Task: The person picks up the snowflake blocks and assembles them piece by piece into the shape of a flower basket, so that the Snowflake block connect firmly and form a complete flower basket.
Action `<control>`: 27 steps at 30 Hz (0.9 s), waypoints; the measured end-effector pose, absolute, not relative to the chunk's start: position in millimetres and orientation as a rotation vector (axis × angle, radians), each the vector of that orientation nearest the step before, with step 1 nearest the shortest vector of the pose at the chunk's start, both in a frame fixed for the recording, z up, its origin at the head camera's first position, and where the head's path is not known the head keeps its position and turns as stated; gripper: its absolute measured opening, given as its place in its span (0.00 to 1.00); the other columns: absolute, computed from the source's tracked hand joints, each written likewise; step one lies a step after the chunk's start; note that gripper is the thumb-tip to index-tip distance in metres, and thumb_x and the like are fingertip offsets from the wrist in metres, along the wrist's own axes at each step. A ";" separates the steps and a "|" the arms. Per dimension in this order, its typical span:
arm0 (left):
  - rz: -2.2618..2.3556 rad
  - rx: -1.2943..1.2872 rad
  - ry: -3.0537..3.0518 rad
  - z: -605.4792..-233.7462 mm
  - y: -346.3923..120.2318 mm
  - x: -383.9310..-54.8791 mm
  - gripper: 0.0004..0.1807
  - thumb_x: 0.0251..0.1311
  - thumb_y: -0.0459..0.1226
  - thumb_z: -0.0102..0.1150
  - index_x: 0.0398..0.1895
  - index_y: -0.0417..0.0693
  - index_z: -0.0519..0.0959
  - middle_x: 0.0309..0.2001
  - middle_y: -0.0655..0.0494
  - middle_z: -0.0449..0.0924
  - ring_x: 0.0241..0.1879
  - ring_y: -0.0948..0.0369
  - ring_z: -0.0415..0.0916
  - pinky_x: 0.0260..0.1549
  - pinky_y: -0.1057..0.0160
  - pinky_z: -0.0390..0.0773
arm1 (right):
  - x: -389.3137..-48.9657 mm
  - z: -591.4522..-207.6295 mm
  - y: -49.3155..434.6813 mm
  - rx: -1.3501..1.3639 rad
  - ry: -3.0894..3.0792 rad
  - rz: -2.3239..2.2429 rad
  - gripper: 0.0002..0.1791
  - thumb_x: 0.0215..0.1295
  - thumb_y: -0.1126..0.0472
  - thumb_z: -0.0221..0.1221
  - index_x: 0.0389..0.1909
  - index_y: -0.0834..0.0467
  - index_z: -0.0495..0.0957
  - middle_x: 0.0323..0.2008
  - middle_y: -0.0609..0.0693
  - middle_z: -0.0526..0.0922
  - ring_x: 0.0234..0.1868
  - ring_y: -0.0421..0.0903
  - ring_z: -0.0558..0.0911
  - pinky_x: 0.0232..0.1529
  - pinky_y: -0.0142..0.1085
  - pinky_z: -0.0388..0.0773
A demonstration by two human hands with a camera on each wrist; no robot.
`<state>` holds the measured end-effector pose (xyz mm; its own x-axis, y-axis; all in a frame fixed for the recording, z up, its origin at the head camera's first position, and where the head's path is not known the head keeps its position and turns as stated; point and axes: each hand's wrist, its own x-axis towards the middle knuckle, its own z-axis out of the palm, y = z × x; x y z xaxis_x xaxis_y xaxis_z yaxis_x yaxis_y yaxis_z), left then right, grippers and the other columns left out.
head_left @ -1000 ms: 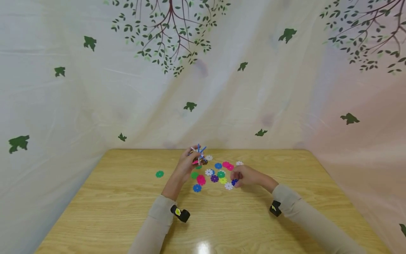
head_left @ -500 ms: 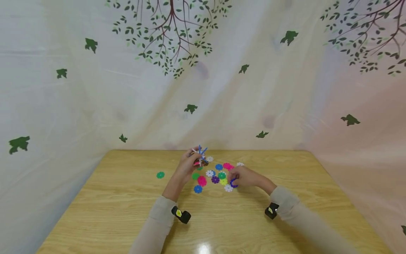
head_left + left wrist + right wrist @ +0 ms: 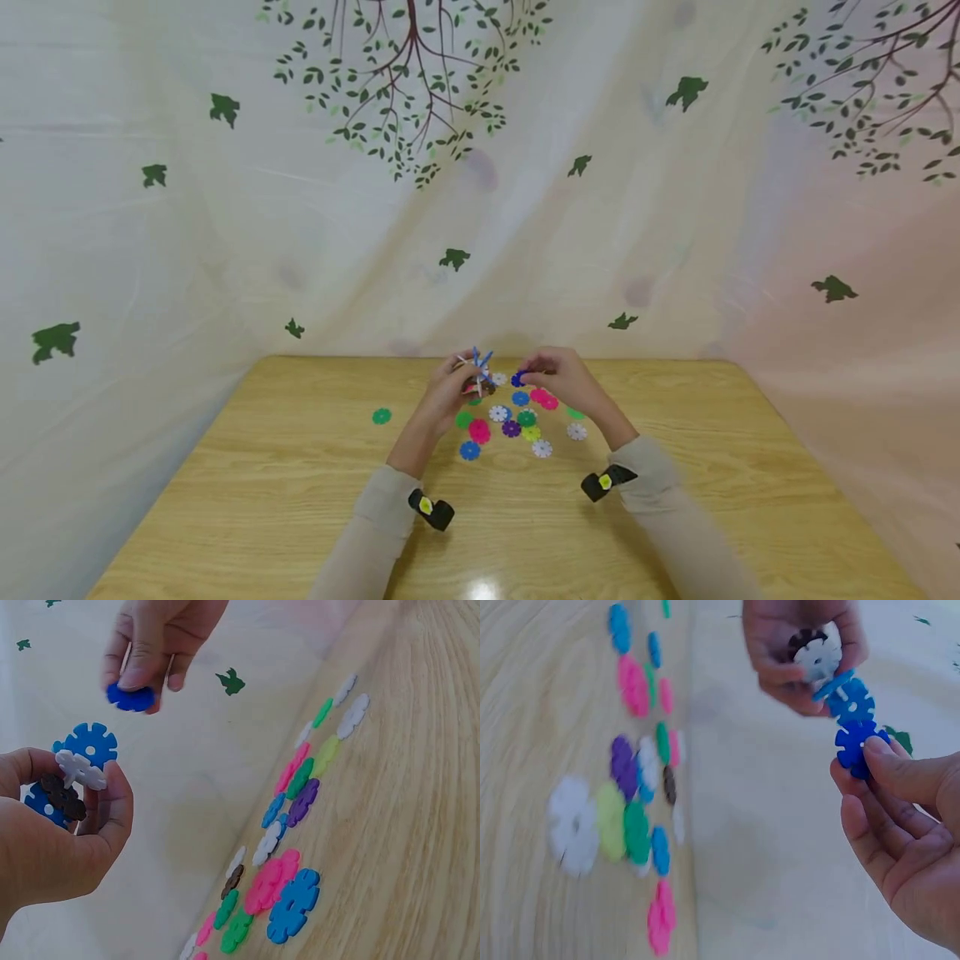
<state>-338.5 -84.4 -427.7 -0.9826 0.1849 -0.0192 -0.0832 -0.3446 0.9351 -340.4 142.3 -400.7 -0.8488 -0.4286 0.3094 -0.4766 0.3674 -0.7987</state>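
Observation:
My left hand (image 3: 442, 400) holds a cluster of notched plastic snowflake discs joined edge to edge. In the left wrist view the cluster has light blue discs (image 3: 91, 744), a white disc (image 3: 81, 771) and a brown disc (image 3: 63, 796). Between thumb and fingers my right hand (image 3: 573, 388) pinches a dark blue snowflake disc (image 3: 130, 699). It overlaps the light blue disc in the right wrist view, but the left wrist view shows a gap between the two. Both hands are raised above the far part of the table. My left fingers partly hide the cluster.
Loose snowflake discs lie below the hands on the wooden table (image 3: 300, 500), among them pink (image 3: 479, 431), purple (image 3: 512, 428), yellow (image 3: 531, 433) and white (image 3: 542, 448). A green disc (image 3: 382, 416) lies apart on the left. A printed curtain (image 3: 360, 275) hangs behind the table's far edge.
My right hand has lifted the dark blue disc off the table and carried it up and left toward the cluster. Discs formerly behind it now show. My left hand has barely moved.

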 end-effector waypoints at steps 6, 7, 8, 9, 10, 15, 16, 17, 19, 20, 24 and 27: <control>2.457 0.151 1.686 -426.0 -79.6 -340.5 0.22 0.67 0.29 0.52 0.64 0.37 0.68 0.30 0.55 0.79 0.26 0.61 0.79 0.34 0.65 0.83 | -343.1 -398.2 121.8 0.760 -2.375 1.567 0.04 0.66 0.73 0.63 0.39 0.72 0.82 0.36 0.68 0.86 0.30 0.34 0.80 0.34 0.31 0.82; 2.456 0.155 1.686 -425.8 -78.8 -340.7 0.22 0.67 0.29 0.52 0.64 0.37 0.68 0.30 0.55 0.79 0.26 0.61 0.79 0.34 0.64 0.83 | -343.0 -398.4 119.6 0.750 -2.350 1.574 0.03 0.66 0.74 0.63 0.38 0.72 0.82 0.36 0.68 0.86 0.29 0.35 0.80 0.34 0.32 0.82; 2.452 0.160 1.690 -425.7 -78.1 -341.0 0.22 0.67 0.29 0.52 0.64 0.37 0.68 0.29 0.56 0.79 0.26 0.61 0.78 0.35 0.64 0.83 | -342.9 -398.9 117.8 0.741 -2.327 1.593 0.03 0.66 0.73 0.63 0.38 0.71 0.82 0.36 0.68 0.86 0.30 0.38 0.81 0.34 0.32 0.82; 2.446 0.164 1.696 -425.8 -77.5 -341.2 0.22 0.67 0.29 0.52 0.64 0.37 0.68 0.29 0.56 0.78 0.26 0.61 0.79 0.35 0.64 0.83 | -342.9 -400.0 116.5 0.734 -2.308 1.607 0.03 0.66 0.73 0.63 0.38 0.70 0.83 0.36 0.67 0.86 0.31 0.41 0.82 0.35 0.32 0.82; 2.443 0.166 1.699 -426.3 -76.9 -341.6 0.22 0.66 0.28 0.51 0.64 0.36 0.68 0.29 0.57 0.79 0.27 0.61 0.79 0.36 0.63 0.83 | -342.8 -401.5 115.5 0.732 -2.289 1.627 0.03 0.66 0.72 0.63 0.38 0.70 0.83 0.36 0.66 0.86 0.32 0.45 0.83 0.35 0.33 0.83; 2.428 0.164 1.708 -428.3 -74.8 -341.6 0.22 0.65 0.28 0.51 0.62 0.37 0.68 0.28 0.58 0.80 0.28 0.61 0.79 0.36 0.64 0.83 | -328.9 -393.0 110.0 0.710 -2.253 1.684 0.04 0.67 0.73 0.63 0.39 0.72 0.82 0.37 0.68 0.86 0.35 0.49 0.84 0.40 0.42 0.87; 2.427 0.166 1.710 -428.7 -74.5 -341.8 0.21 0.65 0.28 0.51 0.62 0.37 0.68 0.28 0.58 0.80 0.27 0.62 0.79 0.36 0.64 0.83 | -325.9 -390.5 108.8 0.705 -2.251 1.685 0.05 0.66 0.74 0.62 0.39 0.74 0.82 0.37 0.69 0.86 0.35 0.49 0.84 0.40 0.45 0.87; 2.425 0.169 1.707 -428.7 -74.2 -341.9 0.21 0.65 0.29 0.51 0.62 0.37 0.68 0.28 0.58 0.80 0.27 0.62 0.79 0.35 0.64 0.82 | -323.2 -387.8 107.5 0.693 -2.254 1.681 0.05 0.66 0.75 0.62 0.39 0.75 0.81 0.37 0.69 0.86 0.35 0.48 0.84 0.40 0.46 0.87; 2.421 0.174 1.700 -429.2 -73.8 -342.6 0.22 0.66 0.29 0.51 0.63 0.35 0.67 0.27 0.58 0.80 0.27 0.63 0.79 0.34 0.65 0.81 | -325.0 -390.0 105.7 0.670 -2.259 1.678 0.05 0.66 0.75 0.62 0.39 0.76 0.81 0.37 0.70 0.85 0.35 0.50 0.85 0.40 0.50 0.87; 2.419 0.172 1.695 -429.3 -73.6 -343.0 0.22 0.66 0.29 0.50 0.63 0.34 0.66 0.28 0.58 0.80 0.27 0.64 0.78 0.33 0.66 0.81 | -328.3 -394.0 105.5 0.662 -2.255 1.684 0.05 0.66 0.76 0.62 0.39 0.76 0.81 0.37 0.70 0.85 0.35 0.50 0.85 0.40 0.50 0.87; 2.411 0.169 1.669 -429.8 -72.8 -343.7 0.24 0.67 0.29 0.50 0.66 0.32 0.64 0.29 0.59 0.79 0.27 0.65 0.76 0.33 0.67 0.81 | -341.8 -410.3 104.9 0.629 -2.240 1.719 0.04 0.65 0.76 0.63 0.38 0.75 0.81 0.37 0.70 0.85 0.34 0.46 0.84 0.38 0.45 0.87; 2.397 0.184 1.669 -428.6 -72.5 -342.8 0.25 0.68 0.30 0.49 0.67 0.32 0.63 0.31 0.59 0.78 0.29 0.65 0.76 0.34 0.67 0.82 | -345.4 -415.4 104.1 0.616 -2.207 1.748 0.03 0.64 0.74 0.64 0.36 0.73 0.81 0.36 0.69 0.85 0.33 0.41 0.84 0.37 0.41 0.87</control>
